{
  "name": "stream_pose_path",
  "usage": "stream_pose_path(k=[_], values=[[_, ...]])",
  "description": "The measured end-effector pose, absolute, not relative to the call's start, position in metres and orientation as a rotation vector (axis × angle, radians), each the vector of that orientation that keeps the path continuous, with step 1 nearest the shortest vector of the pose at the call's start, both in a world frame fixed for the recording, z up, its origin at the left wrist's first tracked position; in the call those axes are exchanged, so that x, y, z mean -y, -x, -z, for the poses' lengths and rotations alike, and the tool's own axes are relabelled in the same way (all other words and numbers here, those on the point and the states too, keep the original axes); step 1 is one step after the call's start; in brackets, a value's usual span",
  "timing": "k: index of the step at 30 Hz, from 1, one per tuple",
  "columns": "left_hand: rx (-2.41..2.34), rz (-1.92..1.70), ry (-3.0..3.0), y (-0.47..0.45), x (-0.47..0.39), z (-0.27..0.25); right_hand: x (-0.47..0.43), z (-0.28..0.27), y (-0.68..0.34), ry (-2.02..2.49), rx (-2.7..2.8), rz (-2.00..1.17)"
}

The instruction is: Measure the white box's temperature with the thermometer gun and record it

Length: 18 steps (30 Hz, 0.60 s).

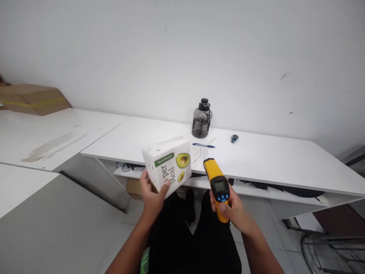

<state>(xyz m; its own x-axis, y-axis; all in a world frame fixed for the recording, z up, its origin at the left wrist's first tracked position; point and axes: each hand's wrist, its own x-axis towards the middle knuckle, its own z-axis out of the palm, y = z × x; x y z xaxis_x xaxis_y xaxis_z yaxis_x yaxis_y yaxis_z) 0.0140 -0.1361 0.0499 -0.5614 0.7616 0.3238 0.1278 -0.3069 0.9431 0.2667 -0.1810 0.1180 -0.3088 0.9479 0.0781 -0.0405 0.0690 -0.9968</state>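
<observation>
In my left hand (pixel 152 196) is a white carton (pixel 168 167) with avocado pictures and a green label, tilted over the desk's front edge. The thumb lies on its printed face and the other fingers go behind it. My right hand (pixel 230 207) grips a yellow and black infrared thermometer (pixel 218 186), its small screen and blue buttons facing me and its nose toward the desk. The carton and the thermometer are apart. Beyond them a blue pen (pixel 203 145) lies on the white desk (pixel 256 160).
A dark translucent water bottle (pixel 201 120) stands near the wall, with a small dark object (pixel 234 138) to its right. A taped cardboard box (pixel 34 99) rests on the left table. Under the desktop runs a shelf (pixel 273 196) holding various items. A metal rack (pixel 333 247) is at lower right.
</observation>
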Motion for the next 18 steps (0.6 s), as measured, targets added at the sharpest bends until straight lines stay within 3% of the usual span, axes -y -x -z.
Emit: stream_pose_path(k=[8, 18], values=[[-1.555, -2.136, -1.229, 0.004, 0.041, -0.041, 0.168, -0.117, -0.228, 1.084, 1.151, -1.081], [-1.793, -1.941, -1.424, 0.012, 0.025, -0.004, 0.159, -0.107, -0.211, 1.015, 1.12, -1.079]])
